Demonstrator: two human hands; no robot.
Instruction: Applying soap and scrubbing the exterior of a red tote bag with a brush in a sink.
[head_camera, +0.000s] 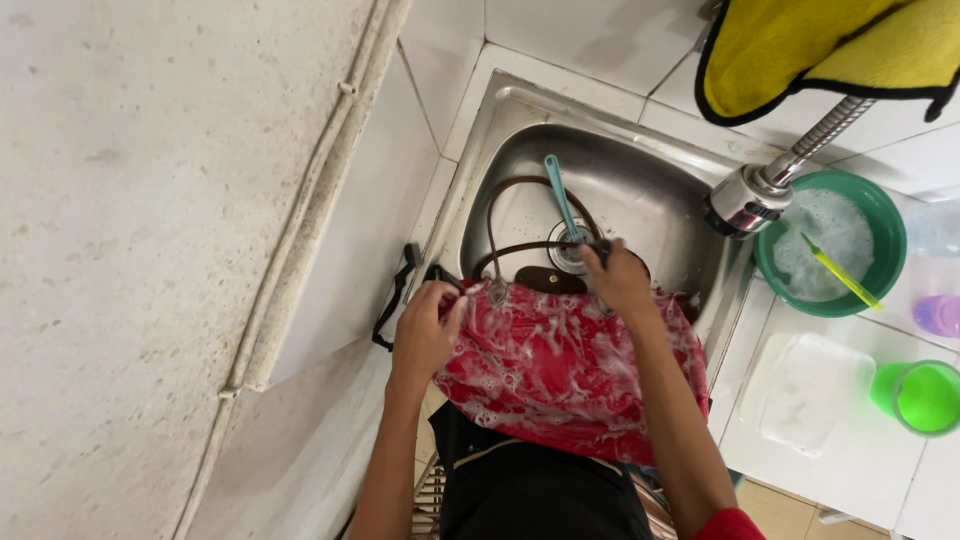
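A red patterned bag (560, 370) covered in soap foam lies over the front rim of a steel sink (650, 200), its brown handles (520, 215) looping into the basin. My left hand (425, 330) grips the bag's left top corner near a black strap (395, 300). My right hand (618, 280) is closed on the bag's top edge by the drain. A teal brush handle (560, 195) rests in the basin just beyond my right hand.
A chrome faucet head (745, 200) hangs over the sink's right side. A green bowl (880, 215) of soapy water holds a yellow-green toothbrush (840, 272). A yellow cloth (830, 45), a clear plastic lid (810, 395) and a green cup (925, 397) sit on the right counter.
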